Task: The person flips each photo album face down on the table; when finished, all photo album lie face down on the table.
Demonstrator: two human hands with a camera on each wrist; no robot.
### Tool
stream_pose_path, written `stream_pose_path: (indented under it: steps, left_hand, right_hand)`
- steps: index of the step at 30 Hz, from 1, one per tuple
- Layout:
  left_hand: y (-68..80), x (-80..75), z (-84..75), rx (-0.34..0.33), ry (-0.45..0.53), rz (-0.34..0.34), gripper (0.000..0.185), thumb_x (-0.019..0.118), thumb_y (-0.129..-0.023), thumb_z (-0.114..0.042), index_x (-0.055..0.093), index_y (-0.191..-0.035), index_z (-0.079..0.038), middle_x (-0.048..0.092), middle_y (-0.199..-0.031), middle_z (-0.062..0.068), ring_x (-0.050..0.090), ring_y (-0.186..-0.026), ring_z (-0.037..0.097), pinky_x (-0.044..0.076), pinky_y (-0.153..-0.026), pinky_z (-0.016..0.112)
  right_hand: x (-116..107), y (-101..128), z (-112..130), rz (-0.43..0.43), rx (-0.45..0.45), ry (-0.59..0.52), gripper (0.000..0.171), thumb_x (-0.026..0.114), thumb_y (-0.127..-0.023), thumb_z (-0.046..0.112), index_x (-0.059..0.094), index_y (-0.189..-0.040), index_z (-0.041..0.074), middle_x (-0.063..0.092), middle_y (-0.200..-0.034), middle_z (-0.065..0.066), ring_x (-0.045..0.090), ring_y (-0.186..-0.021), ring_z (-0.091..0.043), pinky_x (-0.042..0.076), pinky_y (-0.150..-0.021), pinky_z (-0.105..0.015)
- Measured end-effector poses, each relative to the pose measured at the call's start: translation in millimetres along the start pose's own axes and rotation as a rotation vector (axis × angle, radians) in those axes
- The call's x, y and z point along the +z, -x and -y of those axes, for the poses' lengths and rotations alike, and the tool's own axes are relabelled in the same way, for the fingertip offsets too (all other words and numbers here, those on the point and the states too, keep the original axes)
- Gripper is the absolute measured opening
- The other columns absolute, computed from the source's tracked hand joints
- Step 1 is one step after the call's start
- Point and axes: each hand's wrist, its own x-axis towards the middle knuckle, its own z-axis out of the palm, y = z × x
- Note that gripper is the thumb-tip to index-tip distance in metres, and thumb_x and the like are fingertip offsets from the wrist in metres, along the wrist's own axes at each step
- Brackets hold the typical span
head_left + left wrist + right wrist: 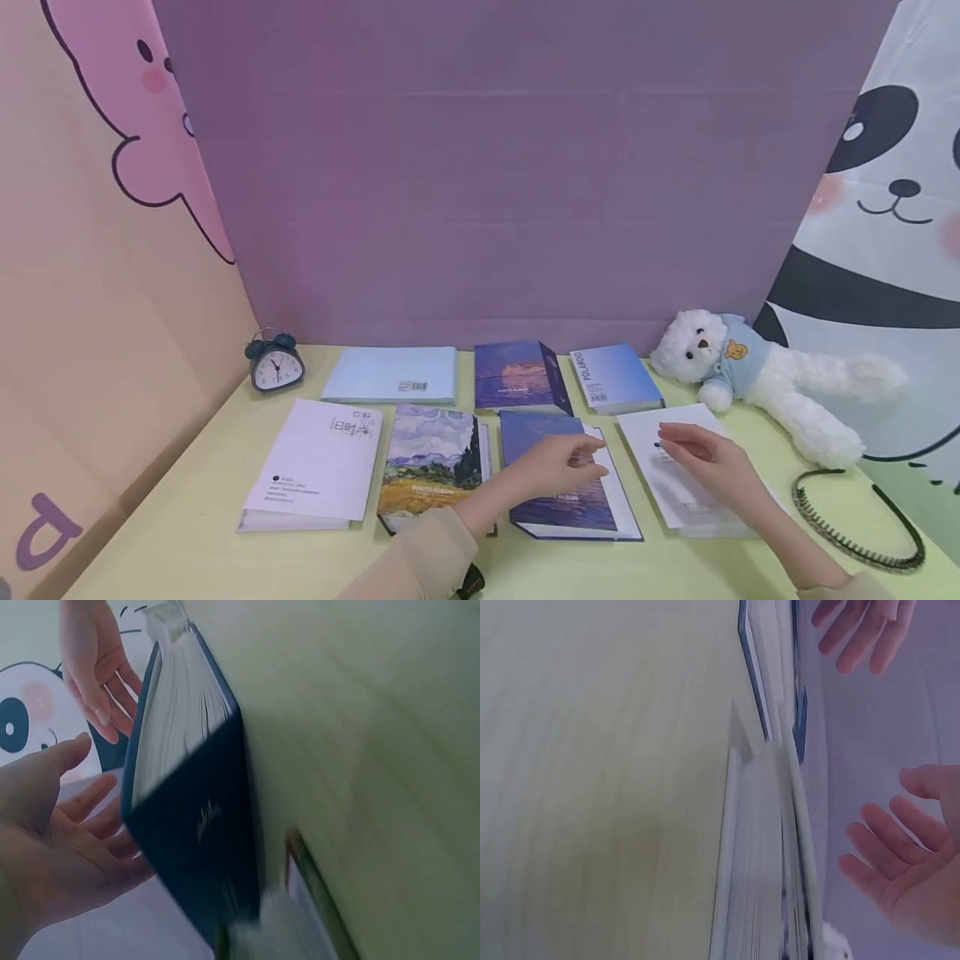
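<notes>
Over the front-row photo album with a purple-blue seascape cover (543, 512), my left hand (558, 465) hovers with fingers loosely spread and nothing in them. In the left wrist view that album shows its dark blue spine (195, 832) and thick white pages, beside my left palm (82, 847). To the right, my right hand (708, 462) hangs over a white-covered album (648, 471), fingers relaxed and holding nothing. The right wrist view shows the white album's page edges (754, 847) to the left of my right hand (915, 862).
A landscape-painting photo album (431, 446) and another white album (318, 458) lie at front left. Behind are a pale blue album (390, 375), a sunset-cliff album (513, 375) and a blue Polaroid album (615, 375). An alarm clock (277, 367), white teddy bear (757, 367) and headband (847, 546) flank them.
</notes>
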Motion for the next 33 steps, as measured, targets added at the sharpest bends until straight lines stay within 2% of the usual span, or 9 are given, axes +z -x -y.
stream_pose_path:
  steps: [3,6,9,13,17,22,25,28,33]
  left_hand:
    - [11.4,-12.3,7.4,-0.019,-0.022,-0.033,0.046,0.055,-0.094,-0.038,0.051,-0.135,-0.017,0.059,-0.128,0.001,0.059,-0.107,0.01,0.05,-0.085,0.021]
    - [20.0,-21.5,14.0,-0.039,-0.046,-0.068,0.046,0.055,-0.094,-0.039,0.053,-0.134,-0.017,0.06,-0.127,0.002,0.059,-0.106,0.012,0.05,-0.081,0.022]
    - [27.2,-27.6,20.4,-0.078,-0.044,-0.115,0.044,0.056,-0.093,-0.039,0.055,-0.132,-0.017,0.06,-0.129,0.002,0.059,-0.109,0.017,0.052,-0.082,0.027]
    - [35.9,-33.5,29.2,-0.137,-0.036,-0.175,0.042,0.057,-0.093,-0.038,0.058,-0.129,-0.015,0.059,-0.129,0.003,0.057,-0.115,0.022,0.051,-0.089,0.035]
    - [43.3,-40.1,37.0,-0.153,-0.038,-0.213,0.04,0.058,-0.093,-0.034,0.06,-0.125,-0.011,0.061,-0.125,0.006,0.06,-0.106,0.026,0.051,-0.084,0.037]
    - [50.1,-46.9,45.8,-0.18,0.012,-0.248,0.039,0.057,-0.094,-0.033,0.06,-0.125,-0.01,0.058,-0.128,0.009,0.059,-0.104,0.029,0.051,-0.082,0.041]
    - [53.6,-50.0,50.7,-0.215,0.054,-0.245,0.041,0.057,-0.094,-0.033,0.057,-0.128,-0.009,0.056,-0.13,0.012,0.058,-0.111,0.031,0.052,-0.085,0.043]
    - [56.0,-51.4,53.4,-0.261,0.063,-0.201,0.049,0.057,-0.094,-0.033,0.05,-0.135,-0.007,0.058,-0.127,0.015,0.058,-0.111,0.031,0.053,-0.084,0.043]
    - [57.4,-52.7,50.0,-0.302,0.013,-0.108,0.058,0.057,-0.094,-0.033,0.041,-0.141,-0.002,0.062,-0.12,0.016,0.06,-0.105,0.031,0.052,-0.08,0.041]
  right_hand:
    - [14,-4,10,0.041,-0.019,-0.024,0.034,0.064,-0.09,0.018,0.062,-0.118,-0.001,0.067,-0.111,-0.017,0.06,-0.089,0.011,0.05,-0.074,-0.01]
    - [26,-8,20,0.092,-0.011,-0.026,0.036,0.063,-0.091,0.022,0.061,-0.119,0.001,0.066,-0.114,-0.017,0.062,-0.093,0.004,0.051,-0.076,-0.014]
    - [39,-11,32,0.144,-0.007,-0.015,0.038,0.062,-0.091,0.026,0.061,-0.12,0.001,0.065,-0.115,-0.016,0.064,-0.1,-0.013,0.054,-0.08,-0.023]
    - [53,-12,41,0.231,-0.027,-0.024,0.041,0.062,-0.091,0.026,0.059,-0.122,-0.001,0.063,-0.118,-0.018,0.058,-0.111,-0.036,0.053,-0.087,-0.04]
    - [63,-14,44,0.334,-0.065,-0.038,0.042,0.062,-0.091,0.023,0.057,-0.124,-0.002,0.059,-0.121,-0.022,0.053,-0.114,-0.044,0.051,-0.088,-0.05]
    - [68,-13,47,0.416,-0.114,0.014,0.047,0.065,-0.088,0.027,0.058,-0.122,-0.004,0.053,-0.126,-0.025,0.052,-0.113,-0.044,0.054,-0.08,-0.041]
    - [68,-14,50,0.45,-0.129,0.044,0.052,0.066,-0.087,0.031,0.058,-0.122,-0.007,0.048,-0.131,-0.027,0.052,-0.113,-0.042,0.052,-0.076,-0.033]
    - [67,-15,50,0.485,-0.13,0.052,0.057,0.066,-0.087,0.034,0.056,-0.123,-0.008,0.045,-0.134,-0.028,0.051,-0.114,-0.04,0.05,-0.074,-0.028]
    - [67,-14,47,0.526,-0.153,0.048,0.062,0.065,-0.088,0.035,0.051,-0.128,-0.01,0.04,-0.137,-0.03,0.053,-0.098,-0.023,0.043,-0.065,-0.021]
